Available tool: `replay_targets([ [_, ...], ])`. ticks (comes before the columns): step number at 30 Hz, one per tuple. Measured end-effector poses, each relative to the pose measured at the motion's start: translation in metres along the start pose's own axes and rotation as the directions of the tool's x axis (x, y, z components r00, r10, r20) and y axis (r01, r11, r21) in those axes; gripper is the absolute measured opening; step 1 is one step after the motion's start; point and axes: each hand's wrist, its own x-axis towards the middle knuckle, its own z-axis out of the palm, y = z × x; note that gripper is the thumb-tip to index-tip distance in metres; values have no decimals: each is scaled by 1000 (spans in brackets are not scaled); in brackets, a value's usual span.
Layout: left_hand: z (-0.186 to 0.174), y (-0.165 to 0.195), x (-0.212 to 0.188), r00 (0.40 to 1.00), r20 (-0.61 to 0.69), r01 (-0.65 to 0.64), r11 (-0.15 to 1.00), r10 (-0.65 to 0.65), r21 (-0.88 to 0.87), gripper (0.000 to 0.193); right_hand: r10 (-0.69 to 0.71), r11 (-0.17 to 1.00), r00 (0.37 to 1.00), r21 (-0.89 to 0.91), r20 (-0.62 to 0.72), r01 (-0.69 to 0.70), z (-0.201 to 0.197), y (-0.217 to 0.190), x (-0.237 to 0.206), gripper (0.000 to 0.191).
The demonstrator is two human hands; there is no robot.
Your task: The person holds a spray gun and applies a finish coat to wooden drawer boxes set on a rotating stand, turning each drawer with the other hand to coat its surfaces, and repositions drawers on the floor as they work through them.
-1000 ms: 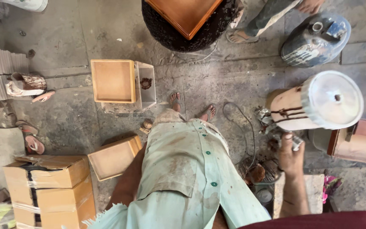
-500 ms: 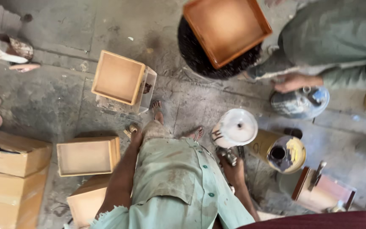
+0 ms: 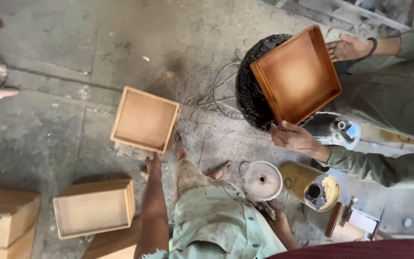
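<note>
My left hand (image 3: 153, 164) reaches down to the near edge of a shallow square wooden tray (image 3: 144, 119) lying flat on the grey concrete floor (image 3: 73, 57), open side up. My fingers touch its rim; whether they are curled round it or only pressed against it I cannot tell. My bare feet (image 3: 180, 146) stand just right of that tray.

A second unfinished tray (image 3: 94, 207) sits on its side near my left arm, beside stacked boxes (image 3: 5, 220) at the left edge.

A co-worker in green sits across on my right, holding a darker, stained tray (image 3: 297, 74) tilted over a black round tyre-like ring (image 3: 250, 91), one hand (image 3: 295, 139) under its lower corner.

My right hand (image 3: 269, 208) is low by my hip, at a white round lid (image 3: 262, 180); the fingers are mostly hidden, so their grip I cannot tell. Just right of it lies a yellow can (image 3: 310, 184), open.
</note>
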Motion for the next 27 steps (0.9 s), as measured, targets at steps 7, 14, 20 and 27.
replay_targets([
  [7, 9, 47, 43, 984, -23, 175, 982, -174, 77, 77, 171, 979, 982, 120, -75, -162, 12, -41, -23, 61],
  [14, 6, 66, 62, 974, -45, 226, 964, -222, 141, 57, -76, 995, 968, -77, -239, 59, 21, -57, -31, 64],
  [20, 4, 74, 63, 974, -25, 226, 967, -224, 118, 40, 24, 995, 981, -89, -192, -42, 21, -70, -35, 64],
  [27, 2, 79, 60, 971, 10, 237, 970, -237, -44, 29, 168, 982, 970, -56, -173, -180, 25, -88, -27, 67],
])
